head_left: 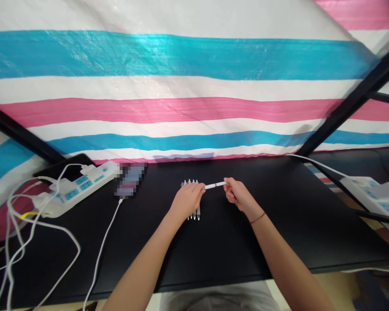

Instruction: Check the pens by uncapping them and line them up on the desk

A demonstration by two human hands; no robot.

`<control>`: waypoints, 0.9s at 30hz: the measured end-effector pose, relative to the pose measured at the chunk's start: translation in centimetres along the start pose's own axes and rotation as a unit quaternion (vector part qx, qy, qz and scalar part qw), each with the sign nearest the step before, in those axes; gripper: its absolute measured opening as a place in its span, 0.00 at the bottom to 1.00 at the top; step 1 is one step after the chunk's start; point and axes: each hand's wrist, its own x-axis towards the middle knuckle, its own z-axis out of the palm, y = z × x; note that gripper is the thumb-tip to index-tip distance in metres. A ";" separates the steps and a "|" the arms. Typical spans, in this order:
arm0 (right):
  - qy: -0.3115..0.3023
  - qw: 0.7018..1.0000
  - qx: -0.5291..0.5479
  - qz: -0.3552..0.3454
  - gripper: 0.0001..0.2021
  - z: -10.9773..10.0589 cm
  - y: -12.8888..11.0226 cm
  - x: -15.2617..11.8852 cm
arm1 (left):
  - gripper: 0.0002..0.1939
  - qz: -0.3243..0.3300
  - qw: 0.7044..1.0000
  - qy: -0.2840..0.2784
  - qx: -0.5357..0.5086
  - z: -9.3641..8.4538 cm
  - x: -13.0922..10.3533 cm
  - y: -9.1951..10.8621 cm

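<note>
A white pen (214,185) is held level between both hands above a black table (278,224). My left hand (186,201) pinches its left end, and my right hand (238,195) grips its right end. Under my left hand a row of several white pens (191,183) lies side by side on the table, partly hidden by the hand; their tips (194,216) show below it.
A white power strip (74,188) with plugs and loose white cables (35,233) lies at the left. A blurred phone-like object (131,179) sits beside it with a cable. Another power strip (372,196) is at the right. A striped tarp (181,86) hangs behind.
</note>
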 end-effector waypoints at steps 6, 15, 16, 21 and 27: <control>-0.056 0.996 -0.038 -0.061 0.16 -0.4 -0.4 -0.5 | 0.14 -0.046 0.992 -0.083 -0.079 -0.7 -0.1 -0.2; -0.096 0.960 -0.158 -0.213 0.06 -0.6 -1.7 -1.4 | 0.16 -0.093 0.968 -0.141 -0.184 -2.0 0.3 -0.4; -0.107 0.964 -0.146 -0.195 0.07 -0.6 -1.6 -1.4 | 0.16 -0.089 0.970 -0.132 -0.181 -1.8 0.3 -0.5; -0.098 0.977 -0.128 -0.141 0.14 -0.9 -1.2 -0.9 | 0.15 -0.073 0.979 -0.052 -0.181 -1.2 0.2 -1.0; -0.046 0.982 -0.118 -0.142 0.14 -1.2 -0.8 -0.4 | 0.16 -0.101 0.972 -0.010 -0.212 -1.2 -0.1 -2.0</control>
